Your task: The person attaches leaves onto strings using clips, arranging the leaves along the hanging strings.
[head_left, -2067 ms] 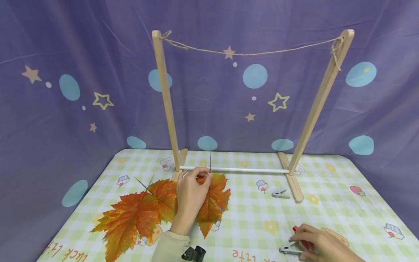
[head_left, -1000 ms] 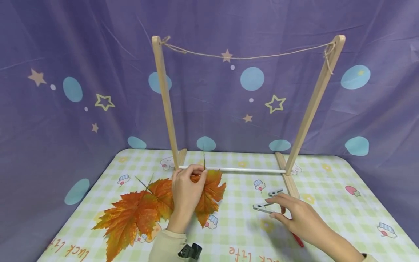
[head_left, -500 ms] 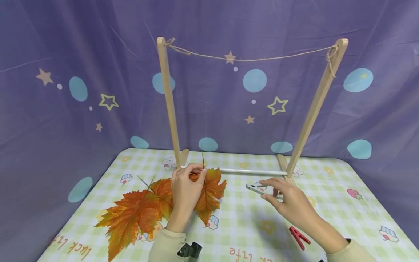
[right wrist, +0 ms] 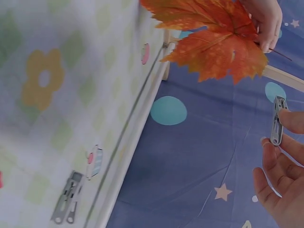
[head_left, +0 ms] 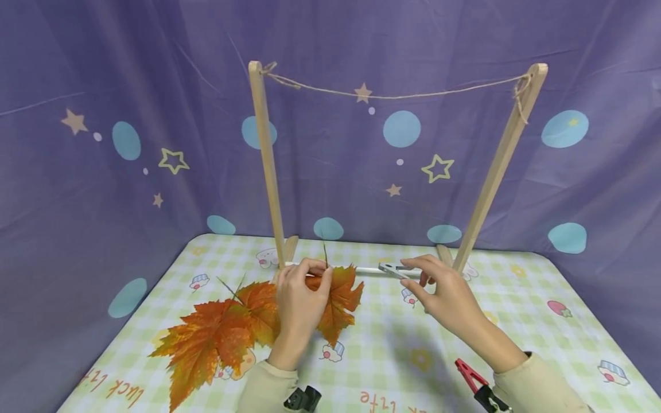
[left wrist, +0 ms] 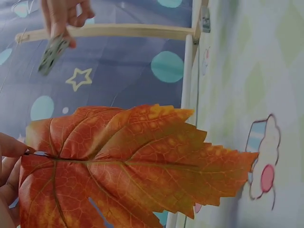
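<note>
My left hand (head_left: pixel 302 298) pinches an orange-red artificial maple leaf (head_left: pixel 341 304) where its thin stem meets the blade; the stem points up. The leaf's whole veined face (left wrist: pixel 128 156) fills the middle of the left wrist view, held off the table. To the right, my right hand (head_left: pixel 446 292) pinches a grey clothespin (head_left: pixel 392 269) between thumb and fingers, its nose toward the leaf but apart from it. The same clothespin (right wrist: pixel 277 121) is seen edge-on in the right wrist view. Two more maple leaves (head_left: pixel 206 344) lie overlapping on the table at left.
A wooden stand (head_left: pixel 268 166) with a white crossbar rises behind the hands, and a sagging twine (head_left: pixel 382 96) joins its post tops. On the checked tablecloth lie a red clothespin (head_left: pixel 470 376) near the right sleeve and another grey clothespin (right wrist: pixel 68 198). A purple curtain hangs behind.
My right hand has picked up a grey clothespin at the front right and carried it up and left toward the held leaf. The red clothespin stays on the table. My left hand keeps its pinch.
</note>
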`<state>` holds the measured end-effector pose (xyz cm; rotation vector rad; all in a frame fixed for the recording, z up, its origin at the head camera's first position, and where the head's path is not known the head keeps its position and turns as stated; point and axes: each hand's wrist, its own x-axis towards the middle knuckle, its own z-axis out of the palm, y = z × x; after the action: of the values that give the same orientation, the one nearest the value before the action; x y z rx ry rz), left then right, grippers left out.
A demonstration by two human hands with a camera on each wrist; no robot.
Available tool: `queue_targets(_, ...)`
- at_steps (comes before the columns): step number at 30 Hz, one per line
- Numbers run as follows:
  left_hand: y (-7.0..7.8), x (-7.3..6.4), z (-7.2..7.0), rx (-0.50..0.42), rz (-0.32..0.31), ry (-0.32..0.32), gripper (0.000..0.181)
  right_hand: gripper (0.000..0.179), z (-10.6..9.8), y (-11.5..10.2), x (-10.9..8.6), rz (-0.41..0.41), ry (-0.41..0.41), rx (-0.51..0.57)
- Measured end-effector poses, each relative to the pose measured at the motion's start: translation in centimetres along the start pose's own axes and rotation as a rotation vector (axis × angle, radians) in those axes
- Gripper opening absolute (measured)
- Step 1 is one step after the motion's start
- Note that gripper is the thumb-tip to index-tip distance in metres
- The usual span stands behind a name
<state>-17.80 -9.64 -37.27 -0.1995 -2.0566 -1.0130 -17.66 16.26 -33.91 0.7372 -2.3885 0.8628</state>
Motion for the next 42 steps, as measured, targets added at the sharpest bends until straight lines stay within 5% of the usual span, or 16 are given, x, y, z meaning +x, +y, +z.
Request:
queue_targets(10, 0.1, 0.4, 0.2, 0.051, 0.038, -0.058, 0.009, 0.037, -0.7, -0.5, 1.1, -0.018, 0.025, -0.004)
queue_targets(21, 0.2, 3.1, -0.6, 0.127, 0.149, -0.158, 0.01, 0.034, -1.1, -0.5, 1.7, -0.013, 0.034, -0.018)
queue_targets(30, 0.1, 5.1, -2.5, 0.154, 0.151, -0.191, 0.009, 0.033, -0.8, -0.8, 1.9, 0.018, 0.008, 0.002)
queue_targets(42, -0.5, 6.3, -3.4, 0.171, 0.188, -0.17, 0.01, 0.033, -0.6, -1.4, 2.0, 0.043, -0.022, 0.007)
